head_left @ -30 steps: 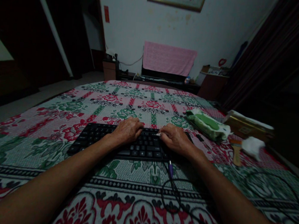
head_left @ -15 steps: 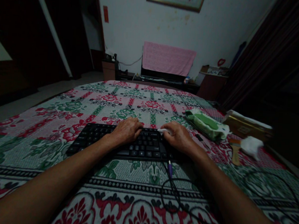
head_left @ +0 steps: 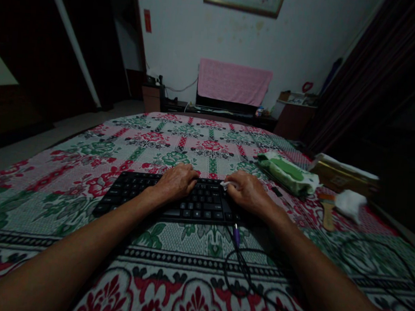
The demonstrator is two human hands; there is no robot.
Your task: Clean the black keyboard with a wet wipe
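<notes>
A black computer keyboard [head_left: 200,206] lies on the patterned bedspread in front of me, its right end partly covered. My left hand [head_left: 178,181] is closed over the keyboard's upper middle, with its fingers bent at the far edge and the fingertips mostly hidden. Near the right end, my right hand [head_left: 246,190] pinches a small white wipe [head_left: 228,184] against the keys. Below the keyboard, a purple plug [head_left: 237,235] and black cable [head_left: 244,270] lie on the cloth.
Toward the right lie a green wipes pack [head_left: 289,173], a gold tissue box [head_left: 345,175], a wooden-handled brush [head_left: 327,215] and a crumpled white tissue [head_left: 350,204]. More black cable [head_left: 381,246] loops at far right. A pink towel [head_left: 235,82] hangs beyond the bed.
My right hand has shifted slightly rightward along the keyboard's upper edge, and the wipe is more bunched under its fingers. My left hand stays in place.
</notes>
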